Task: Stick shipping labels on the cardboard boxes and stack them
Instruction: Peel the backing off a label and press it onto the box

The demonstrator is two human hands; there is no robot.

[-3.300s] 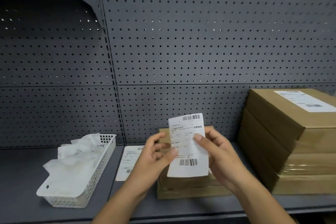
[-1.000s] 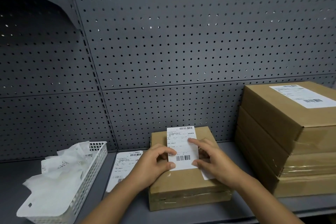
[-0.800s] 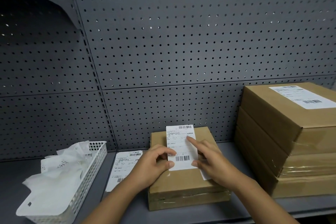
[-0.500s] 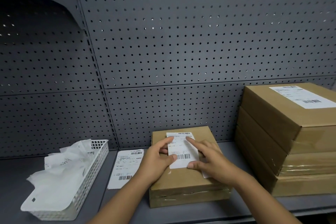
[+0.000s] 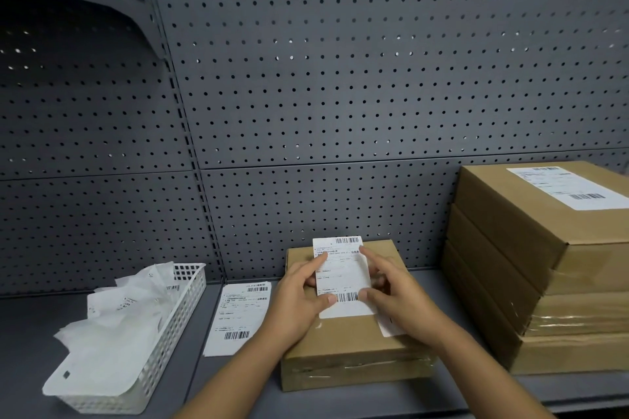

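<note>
A flat cardboard box [image 5: 354, 340] lies on the grey shelf in the middle. Over its top I hold a white shipping label [image 5: 342, 275] with barcodes; its upper end stands above the box's far edge. My left hand [image 5: 292, 306] pinches the label's left edge between thumb and forefinger. My right hand [image 5: 401, 303] pinches the right edge the same way. A white strip of paper [image 5: 391, 328] lies on the box under my right hand. To the right stands a stack of three cardboard boxes [image 5: 531, 248], the top one bearing a label [image 5: 571, 187].
Another printed label [image 5: 238, 313] lies flat on the shelf left of the box. A white plastic basket [image 5: 170, 326] with crumpled white backing papers sits at the far left. A grey pegboard wall [image 5: 340, 95] closes the back; the shelf's front edge runs just below the box.
The label lay low on the box top half a second ago; now its upper end is raised above the box's far edge, with both hands still on its sides.
</note>
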